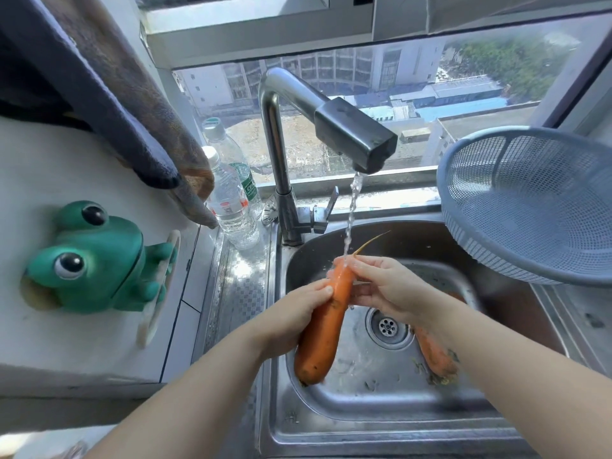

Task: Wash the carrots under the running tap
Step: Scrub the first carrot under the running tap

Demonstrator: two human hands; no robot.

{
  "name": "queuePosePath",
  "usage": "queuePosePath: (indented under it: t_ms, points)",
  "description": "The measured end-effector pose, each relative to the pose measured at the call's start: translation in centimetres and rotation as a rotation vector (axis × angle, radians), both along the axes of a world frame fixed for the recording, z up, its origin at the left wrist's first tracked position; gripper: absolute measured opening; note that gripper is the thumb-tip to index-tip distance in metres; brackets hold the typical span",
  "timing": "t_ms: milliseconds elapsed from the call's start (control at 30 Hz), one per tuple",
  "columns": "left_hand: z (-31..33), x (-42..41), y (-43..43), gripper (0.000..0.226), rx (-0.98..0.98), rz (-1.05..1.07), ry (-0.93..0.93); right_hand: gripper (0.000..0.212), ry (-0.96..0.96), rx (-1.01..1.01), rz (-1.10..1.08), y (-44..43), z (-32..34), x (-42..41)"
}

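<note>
A large orange carrot [326, 321] is held over the steel sink [374, 402], its thin tip pointing up and away. Water falls from the tap [356, 135] onto the carrot's narrow end. My left hand [293, 314] grips the carrot's middle from the left. My right hand [385, 288] curls its fingers round the narrow upper part, right under the stream. A second carrot [433, 354] lies on the sink floor to the right of the drain [388, 327], partly hidden by my right forearm.
A blue plastic colander [543, 207] leans at the sink's right rim. Two water bottles [231, 197] stand left of the tap base. A green frog holder [96, 260] hangs on the left wall under a dark towel [109, 94]. A window lies behind.
</note>
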State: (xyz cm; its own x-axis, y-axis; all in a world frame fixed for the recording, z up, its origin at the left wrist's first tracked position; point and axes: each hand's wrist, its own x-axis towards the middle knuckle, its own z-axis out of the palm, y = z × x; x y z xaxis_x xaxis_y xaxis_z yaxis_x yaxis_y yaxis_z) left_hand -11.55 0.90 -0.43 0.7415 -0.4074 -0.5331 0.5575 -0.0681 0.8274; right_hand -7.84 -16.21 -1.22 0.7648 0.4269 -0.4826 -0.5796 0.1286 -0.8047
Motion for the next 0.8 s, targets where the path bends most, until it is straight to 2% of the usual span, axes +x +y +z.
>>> queuePosePath:
  t_ms: [133,267,467,567,800]
  points:
    - [-0.4,0.0,0.8,0.03,-0.042,0.009,0.053,0.026,0.04,0.101,0.056,-0.6,0.0,0.2]
    - [-0.7,0.1,1.2,0.035,-0.072,0.02,0.085,0.022,-0.038,0.087,0.13,-0.5,-0.2,-0.2]
    - [-0.2,0.2,1.0,0.034,-0.043,-0.033,-0.008,0.02,-0.056,-0.008,-0.063,0.8,0.0,-0.5]
    - [-0.4,0.1,0.6,0.032,-0.021,-0.03,-0.039,0.027,-0.051,-0.106,-0.143,1.5,-0.1,-0.4]
    - [-0.7,-0.1,0.6,0.029,0.01,-0.041,-0.052,0.036,0.108,-0.095,-0.183,1.6,0.4,-0.3]
